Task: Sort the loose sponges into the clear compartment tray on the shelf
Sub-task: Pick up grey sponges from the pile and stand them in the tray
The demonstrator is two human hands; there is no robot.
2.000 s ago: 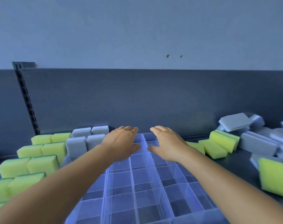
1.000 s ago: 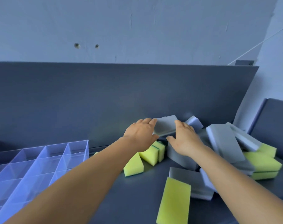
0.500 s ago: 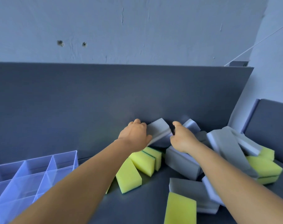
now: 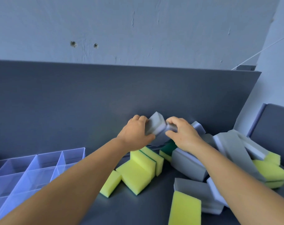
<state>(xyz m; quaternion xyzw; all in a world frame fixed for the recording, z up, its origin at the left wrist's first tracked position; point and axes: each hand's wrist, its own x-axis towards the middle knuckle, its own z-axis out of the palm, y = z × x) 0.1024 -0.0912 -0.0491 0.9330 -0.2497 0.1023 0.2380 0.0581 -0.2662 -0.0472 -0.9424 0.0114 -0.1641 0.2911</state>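
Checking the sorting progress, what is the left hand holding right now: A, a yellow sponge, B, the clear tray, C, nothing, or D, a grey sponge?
D: the left hand grips a grey sponge lifted above the pile, with the right hand pinching another grey sponge beside it.

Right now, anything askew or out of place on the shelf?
Yes. The sponges lie in a loose heap, tilted and overlapping; one long grey sponge leans across others. Each hand, left and right, grips a grey sponge. The compartment tray sits square.
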